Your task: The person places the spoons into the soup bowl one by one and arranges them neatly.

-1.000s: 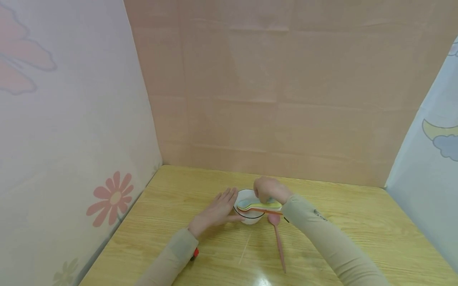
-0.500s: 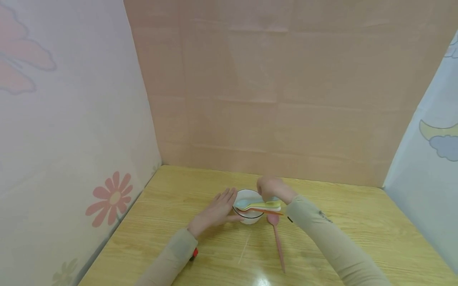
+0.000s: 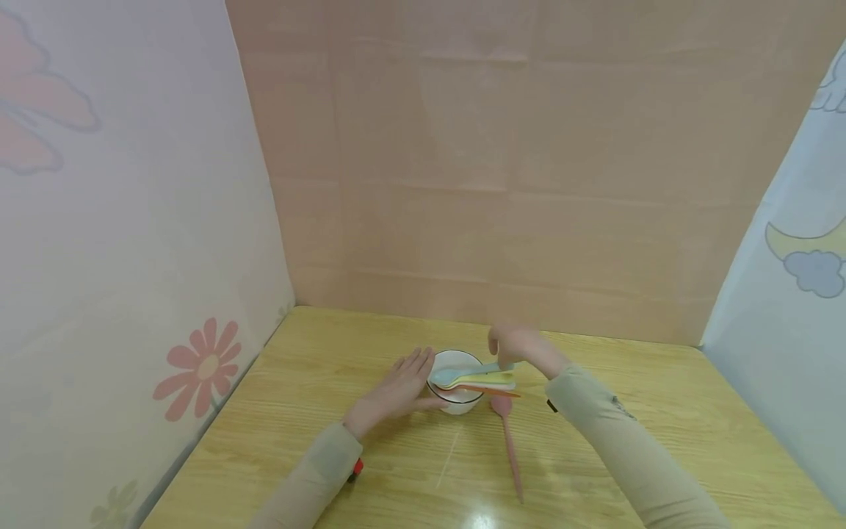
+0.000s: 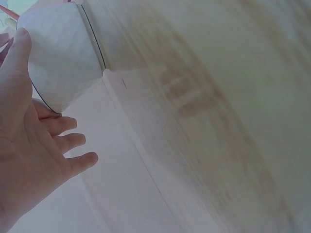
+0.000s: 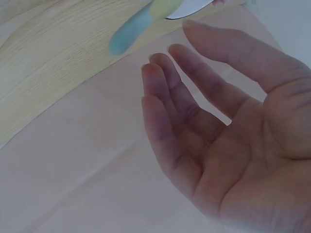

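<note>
My left hand [image 3: 396, 393] lies against the left side of a white bowl [image 3: 456, 407] with a dark rim. In the left wrist view the thumb is at the bowl wall [image 4: 63, 53], while the other visible fingers are loosely spread. Blue [image 3: 471, 372], yellow [image 3: 500, 378], white and orange [image 3: 507, 394] spoons lean together in the bowl, handles sticking out to the right. By the end of the blue handle is my right hand [image 3: 525, 347]. The right wrist view shows its fingers loosely bent around nothing, with the blue handle [image 5: 130, 33] apart from them.
A pink spoon [image 3: 511, 450] lies on the wooden table [image 3: 595, 441], just right of the bowl, its handle pointing toward me. Behind the table stands a tan backdrop [image 3: 410, 162]. Patterned white panels [image 3: 165, 184] close off both sides.
My right hand has drawn back to the right from over the bowl, uncovering the blue spoon's handle. My left hand stays against the bowl. The view has shifted slightly.
</note>
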The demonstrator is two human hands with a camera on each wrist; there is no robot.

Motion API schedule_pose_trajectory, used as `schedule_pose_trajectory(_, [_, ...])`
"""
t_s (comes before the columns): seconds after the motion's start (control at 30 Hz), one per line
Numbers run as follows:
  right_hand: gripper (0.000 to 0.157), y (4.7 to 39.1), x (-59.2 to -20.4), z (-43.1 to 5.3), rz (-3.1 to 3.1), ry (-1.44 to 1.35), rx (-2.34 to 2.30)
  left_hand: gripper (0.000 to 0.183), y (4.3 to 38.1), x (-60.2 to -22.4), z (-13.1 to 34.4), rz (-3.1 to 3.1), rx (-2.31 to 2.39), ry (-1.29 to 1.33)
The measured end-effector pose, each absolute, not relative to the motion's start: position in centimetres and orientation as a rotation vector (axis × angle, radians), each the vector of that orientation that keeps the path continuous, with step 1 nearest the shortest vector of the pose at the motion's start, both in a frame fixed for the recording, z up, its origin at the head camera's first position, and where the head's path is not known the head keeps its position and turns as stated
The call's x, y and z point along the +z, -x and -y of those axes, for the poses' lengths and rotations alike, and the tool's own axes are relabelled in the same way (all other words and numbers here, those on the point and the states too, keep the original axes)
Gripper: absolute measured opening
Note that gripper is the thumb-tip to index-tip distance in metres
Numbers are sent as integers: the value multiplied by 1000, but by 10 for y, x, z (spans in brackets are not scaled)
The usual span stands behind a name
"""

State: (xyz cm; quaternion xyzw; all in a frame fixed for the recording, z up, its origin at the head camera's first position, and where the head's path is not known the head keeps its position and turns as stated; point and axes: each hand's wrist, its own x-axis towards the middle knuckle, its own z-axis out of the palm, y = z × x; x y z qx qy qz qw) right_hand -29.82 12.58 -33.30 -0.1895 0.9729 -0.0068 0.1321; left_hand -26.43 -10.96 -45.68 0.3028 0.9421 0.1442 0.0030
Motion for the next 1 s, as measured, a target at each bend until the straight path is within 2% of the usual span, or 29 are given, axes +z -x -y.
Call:
schedule_pose_trajectory(0.37, [27, 298, -333, -150, -2830, 564, -177, 96, 266, -459, 110, -2965, 406, -927])
schedule_pose_trajectory(0.73, [28, 277, -333, -172, -2846, 654, -381, 96, 268, -462, 110, -2968, 403, -924])
schedule_pose_trajectory(1.0, [32, 265, -337, -189, -2836, 542, -483, 97, 267, -462, 109, -2969, 395, -920])
